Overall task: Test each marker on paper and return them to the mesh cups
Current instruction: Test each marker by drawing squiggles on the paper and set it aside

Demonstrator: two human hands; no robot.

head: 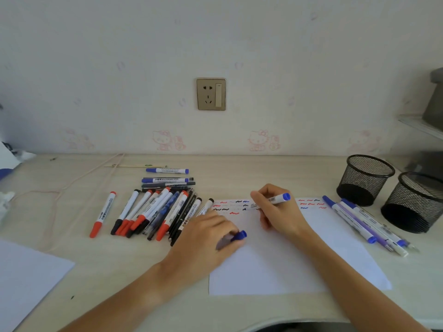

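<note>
My right hand [278,212] grips a blue-ended white marker [279,198] with its tip down on the white paper [275,264], beside rows of red, black and blue squiggles [231,207]. My left hand [208,238] rests on the paper's left edge and pinches the blue cap [239,235]. A pile of several red, black and blue markers [155,212] lies left of the paper. Several blue and purple pens [364,221] lie to its right. Two black mesh cups [365,179] [414,202] stand at the far right and look empty.
A second white sheet [26,276] lies at the near left. A thin cord [72,185] runs across the desk's left side. A wall socket [211,94] is above the desk. A grey object on a shelf [431,111] sits at the right edge.
</note>
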